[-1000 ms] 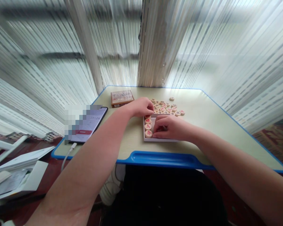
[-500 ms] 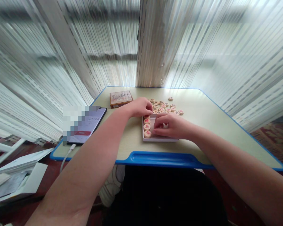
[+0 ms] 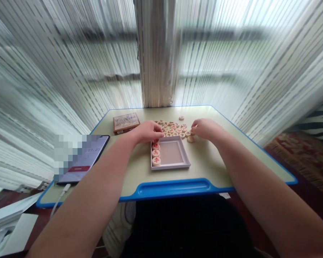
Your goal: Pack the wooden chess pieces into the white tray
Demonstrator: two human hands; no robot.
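A shallow white box tray lies on the table, with a column of round wooden Chinese chess pieces bearing red characters along its left wall. My left hand is closed at the tray's far left corner, over the top of that column; its fingers hide what they pinch. Beyond the tray spreads a group of several loose pieces. At that group's right edge my right hand is closed, its fingertips on a piece they partly cover. Just below these fingertips lies a blank-looking piece.
A printed box sits at the far left of the table. Near the left edge is a phone with a charging cable. A blue trough runs along the front edge. One piece lies apart at the back.
My right hand has left the tray and moved right and away to the loose pieces. My left hand stays at the tray's far left corner. The whole view has shifted.
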